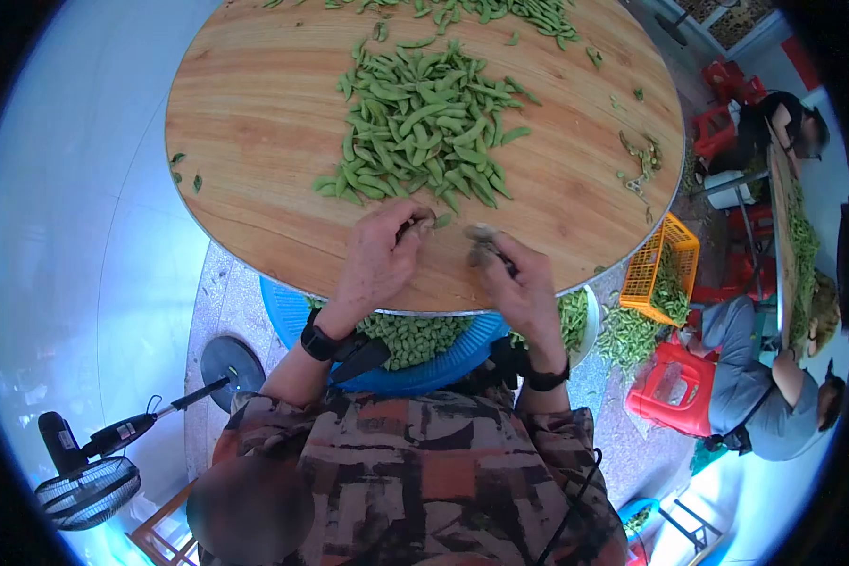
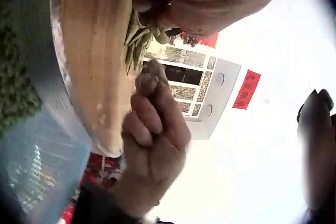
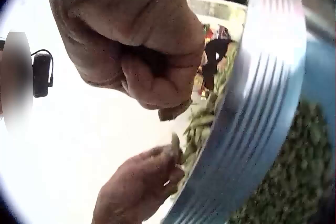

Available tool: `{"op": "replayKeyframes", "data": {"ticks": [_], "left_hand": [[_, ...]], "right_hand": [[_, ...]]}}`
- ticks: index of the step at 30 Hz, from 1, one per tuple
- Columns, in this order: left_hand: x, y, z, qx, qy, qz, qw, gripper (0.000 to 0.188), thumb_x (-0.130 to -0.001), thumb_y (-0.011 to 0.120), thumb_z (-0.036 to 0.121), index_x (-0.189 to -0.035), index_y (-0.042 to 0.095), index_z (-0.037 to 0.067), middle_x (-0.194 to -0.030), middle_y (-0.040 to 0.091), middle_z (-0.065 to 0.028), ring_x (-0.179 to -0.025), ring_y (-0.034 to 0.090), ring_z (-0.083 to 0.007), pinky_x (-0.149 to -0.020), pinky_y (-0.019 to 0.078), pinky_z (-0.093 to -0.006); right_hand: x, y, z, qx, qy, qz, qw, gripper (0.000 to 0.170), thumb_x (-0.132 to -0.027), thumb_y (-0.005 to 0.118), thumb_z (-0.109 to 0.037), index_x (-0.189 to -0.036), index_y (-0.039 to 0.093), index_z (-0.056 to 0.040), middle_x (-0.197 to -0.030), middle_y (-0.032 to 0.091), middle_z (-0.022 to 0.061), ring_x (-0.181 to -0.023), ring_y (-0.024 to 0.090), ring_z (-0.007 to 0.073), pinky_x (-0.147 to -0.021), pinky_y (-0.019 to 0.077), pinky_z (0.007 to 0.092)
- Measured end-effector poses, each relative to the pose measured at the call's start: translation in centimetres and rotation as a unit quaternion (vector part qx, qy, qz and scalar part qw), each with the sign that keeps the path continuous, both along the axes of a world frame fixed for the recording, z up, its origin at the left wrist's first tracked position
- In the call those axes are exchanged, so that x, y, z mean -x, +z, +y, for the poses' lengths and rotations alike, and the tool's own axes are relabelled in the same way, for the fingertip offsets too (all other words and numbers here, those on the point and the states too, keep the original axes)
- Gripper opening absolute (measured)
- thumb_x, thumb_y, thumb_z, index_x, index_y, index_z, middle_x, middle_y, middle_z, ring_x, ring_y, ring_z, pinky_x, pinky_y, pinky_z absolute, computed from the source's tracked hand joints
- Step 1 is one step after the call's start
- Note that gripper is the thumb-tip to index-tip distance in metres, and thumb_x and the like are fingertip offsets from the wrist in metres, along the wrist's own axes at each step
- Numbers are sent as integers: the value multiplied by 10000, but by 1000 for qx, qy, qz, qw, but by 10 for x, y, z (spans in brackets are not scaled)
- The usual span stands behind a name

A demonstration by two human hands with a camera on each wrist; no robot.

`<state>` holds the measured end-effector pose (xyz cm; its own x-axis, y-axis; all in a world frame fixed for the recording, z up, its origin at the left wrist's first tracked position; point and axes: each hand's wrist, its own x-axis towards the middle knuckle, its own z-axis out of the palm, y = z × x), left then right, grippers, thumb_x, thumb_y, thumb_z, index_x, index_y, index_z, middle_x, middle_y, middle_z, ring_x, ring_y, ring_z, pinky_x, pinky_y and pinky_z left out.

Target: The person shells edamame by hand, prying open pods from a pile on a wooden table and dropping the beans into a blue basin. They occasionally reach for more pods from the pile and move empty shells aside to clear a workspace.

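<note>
My left hand (image 1: 382, 250) pinches a green soybean pod (image 1: 442, 221) between thumb and fingers, close over the round wooden table (image 1: 292, 236). In the right wrist view the pod (image 3: 175, 141) sticks up from those fingertips. Beside it, my right hand (image 1: 521, 283) hovers near the table's front edge with fingers curled, its fingertips apart from the pod. From the right wrist view the right hand (image 3: 136, 40) looks fist-like, a dark hollow inside the curl; I cannot tell whether something small is in it. A pile of pods (image 1: 420, 123) lies just beyond both hands.
Below the table edge, a blue basin (image 1: 278, 307) holds shelled beans (image 1: 415, 340). More pods (image 1: 500, 9) lie at the far edge, and scraps (image 1: 641, 160) at right. A yellow crate (image 1: 640, 274), red stool (image 1: 674, 387) and seated people stand right; a fan (image 1: 90, 491) stands left.
</note>
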<state>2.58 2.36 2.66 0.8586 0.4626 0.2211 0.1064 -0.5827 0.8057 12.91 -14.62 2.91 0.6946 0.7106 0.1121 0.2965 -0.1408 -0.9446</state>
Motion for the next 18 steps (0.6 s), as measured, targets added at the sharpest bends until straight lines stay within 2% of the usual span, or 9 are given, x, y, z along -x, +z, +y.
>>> {"op": "replayKeyframes", "data": {"ticks": [1,2,4,9,11,13,14,16,18], "left_hand": [[3,1,-2,110,1,18,994,125,-907,572,43,-1010,609,-17,-846,623,-86,-775,605,-161,-701,483,-285],[4,-1,-6,110,1,19,994,125,-907,572,43,-1010,609,-17,-846,623,-86,-775,605,-161,-701,483,-285],[6,-6,-14,237,-6,20,971,137,-947,567,80,-1028,604,-24,-853,633,-42,-812,564,-77,-713,468,-243],[5,-7,-23,215,-5,-16,976,124,-946,572,73,-1025,603,-18,-826,606,-8,-763,544,-70,-676,455,-228],[4,-7,-23,211,-16,-20,977,123,-945,578,76,-1025,601,-14,-826,601,-2,-735,533,-67,-647,445,-222],[2,-13,-19,413,-48,28,909,124,-944,544,74,-998,645,26,-822,628,-35,-667,496,-41,-570,404,-213],[2,-13,-17,413,-48,28,909,124,-944,544,74,-998,645,26,-822,628,-35,-667,496,-41,-570,404,-213],[1,-13,-15,695,-111,-9,710,131,-956,538,98,-1007,646,44,-825,621,-13,-610,472,-34,-525,372,-197],[-2,-15,-17,712,-127,-9,691,155,-960,539,105,-1066,620,26,-835,619,-8,-608,481,-50,-534,385,-205]], "right_hand": [[5,1,8,-23,11,119,993,259,-911,525,-42,-1145,621,11,-747,600,19,-644,542,77,-575,442,232],[7,1,12,-45,23,236,970,266,-922,519,-56,-1163,614,7,-714,558,-19,-605,495,46,-538,413,207],[9,2,14,-58,30,266,962,272,-927,517,-63,-1175,607,4,-699,520,-44,-585,454,26,-513,380,192],[3,-4,12,-44,43,230,971,276,-931,509,-68,-1181,605,0,-652,463,-77,-542,409,8,-475,341,183],[2,-4,9,-67,36,280,957,251,-942,505,-58,-1162,616,-8,-643,448,-77,-527,383,7,-453,310,182],[-2,-2,6,-78,49,321,943,242,-946,506,-52,-1157,618,-10,-639,439,-77,-520,369,7,-443,291,184],[-5,-1,3,-88,62,361,926,233,-951,508,-45,-1152,620,-12,-636,429,-76,-513,355,6,-433,272,185],[-12,-5,0,-126,91,403,902,224,-953,505,-35,-1143,623,-11,-633,421,-78,-507,340,4,-427,252,185],[-17,-5,-5,-164,121,443,873,216,-956,503,-25,-1134,625,-11,-629,413,-80,-500,324,2,-421,231,184]]}}
